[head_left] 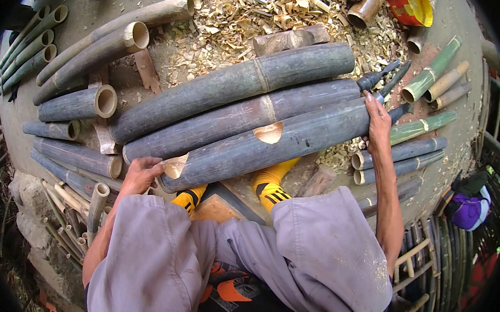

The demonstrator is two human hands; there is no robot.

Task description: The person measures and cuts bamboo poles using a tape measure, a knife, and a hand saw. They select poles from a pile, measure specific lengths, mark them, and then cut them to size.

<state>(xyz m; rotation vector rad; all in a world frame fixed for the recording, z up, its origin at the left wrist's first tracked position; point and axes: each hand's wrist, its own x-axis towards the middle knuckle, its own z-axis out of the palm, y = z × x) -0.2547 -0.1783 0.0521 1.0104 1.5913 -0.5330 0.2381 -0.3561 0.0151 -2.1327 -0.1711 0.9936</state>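
Note:
A thick dark bamboo tube lies slantwise in front of my knees, its right end higher in the picture. Two pale scooped notches are cut into it, one mid-length and one at the left end. My left hand grips the left end beside that notch. Around the right end my right hand is closed, thumb on top. Just beyond lie two more thick dark bamboo tubes side by side. Past my right hand, dark-handled blade tools stick out, partly hidden.
Pale wood shavings cover the ground ahead, with a short log among them. Cut bamboo pieces lie at the left, and greener lengths at the right. A yellow-and-red bag is far right; a purple bag sits nearer.

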